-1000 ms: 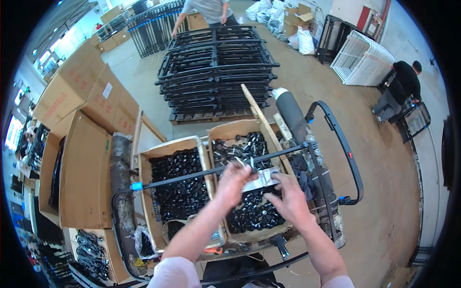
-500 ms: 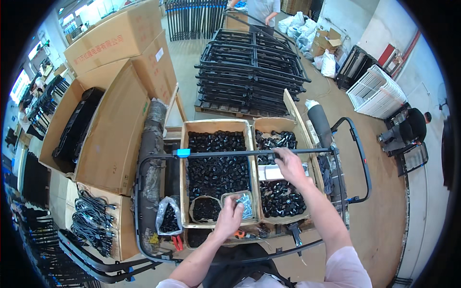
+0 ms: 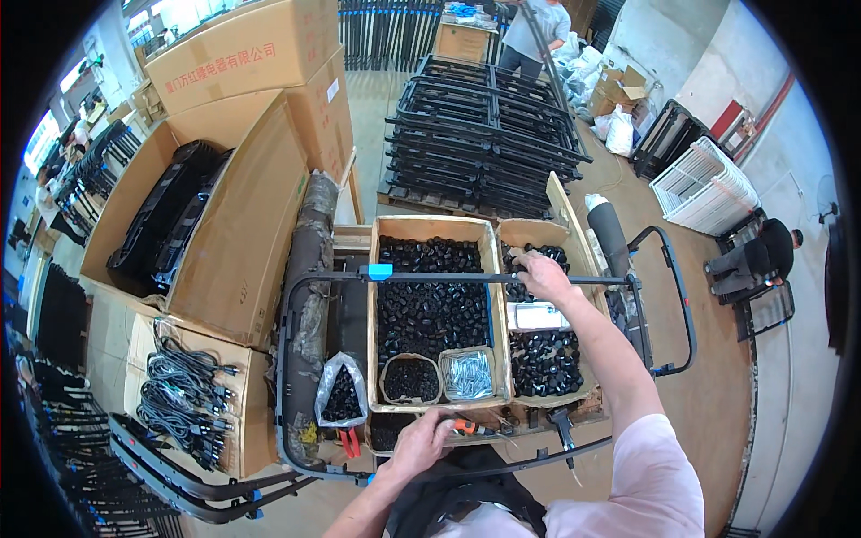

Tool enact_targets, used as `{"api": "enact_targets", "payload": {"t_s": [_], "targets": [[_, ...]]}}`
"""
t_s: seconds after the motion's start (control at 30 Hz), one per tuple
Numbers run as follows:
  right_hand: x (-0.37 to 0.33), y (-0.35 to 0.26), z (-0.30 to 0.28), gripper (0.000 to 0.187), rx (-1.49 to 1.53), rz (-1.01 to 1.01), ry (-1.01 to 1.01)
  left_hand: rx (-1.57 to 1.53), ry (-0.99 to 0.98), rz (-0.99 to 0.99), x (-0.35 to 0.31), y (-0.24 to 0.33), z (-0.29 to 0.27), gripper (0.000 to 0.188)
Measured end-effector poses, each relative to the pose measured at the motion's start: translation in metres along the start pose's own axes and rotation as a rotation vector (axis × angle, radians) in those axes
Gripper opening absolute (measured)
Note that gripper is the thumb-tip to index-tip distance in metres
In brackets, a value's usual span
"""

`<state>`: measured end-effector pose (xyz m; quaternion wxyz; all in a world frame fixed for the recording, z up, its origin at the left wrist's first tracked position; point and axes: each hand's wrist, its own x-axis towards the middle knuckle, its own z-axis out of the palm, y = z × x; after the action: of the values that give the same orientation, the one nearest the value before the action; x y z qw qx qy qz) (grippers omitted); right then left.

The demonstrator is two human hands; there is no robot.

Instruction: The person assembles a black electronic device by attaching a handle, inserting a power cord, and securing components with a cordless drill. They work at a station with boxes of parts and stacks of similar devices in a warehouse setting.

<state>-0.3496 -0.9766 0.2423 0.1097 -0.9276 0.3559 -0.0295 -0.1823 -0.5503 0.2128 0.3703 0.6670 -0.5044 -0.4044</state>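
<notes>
1. R hand (image 3: 541, 275): over top bar of blk frame (image 3: 583, 281), fingers part-curled into far section of R ctn (image 3: 534, 228); whether they grip a part, can't tell.
2. L hand (image 3: 420, 445): at near edge, fingers loosely bent, just beside orange-handled tool (image 3: 470, 427); hold, if any, hidden.
3. Blk frame, 1 pc: spans both ctns, ends by the side rolls, L roll (image 3: 309, 229) & R roll (image 3: 613, 233); prob. laid so for support, w/ parts reachable beneath.
4. Blk knob-like parts (image 3: 545, 363): in R ctn, either side of white block (image 3: 536, 316), maybe a divider.
5. L ctn (image 3: 435, 224): screw tray (image 3: 468, 374) in near corner, presumably for quick access.
</notes>
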Motion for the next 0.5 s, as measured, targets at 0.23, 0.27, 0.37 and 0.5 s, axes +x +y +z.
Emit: {"api": "enact_targets", "payload": {"t_s": [0.23,0.27,0.37,0.5], "targets": [[0.013,-0.004,0.000,0.038,-0.121,0.070,0.048,0.019,0.170,0.064,-0.023,0.008,0.016,0.033],[0.014,-0.002,0.002,0.037,-0.089,0.077,0.057,0.004,0.165,0.029,-0.027,0.009,0.023,0.034],[0.018,0.008,0.011,0.040,-0.050,0.082,0.058,0.007,0.192,0.007,-0.036,0.017,0.048,0.035],[0.021,0.001,-0.002,0.043,0.074,0.087,-0.123,0.038,0.172,-0.079,-0.052,0.026,0.077,0.030]]}}
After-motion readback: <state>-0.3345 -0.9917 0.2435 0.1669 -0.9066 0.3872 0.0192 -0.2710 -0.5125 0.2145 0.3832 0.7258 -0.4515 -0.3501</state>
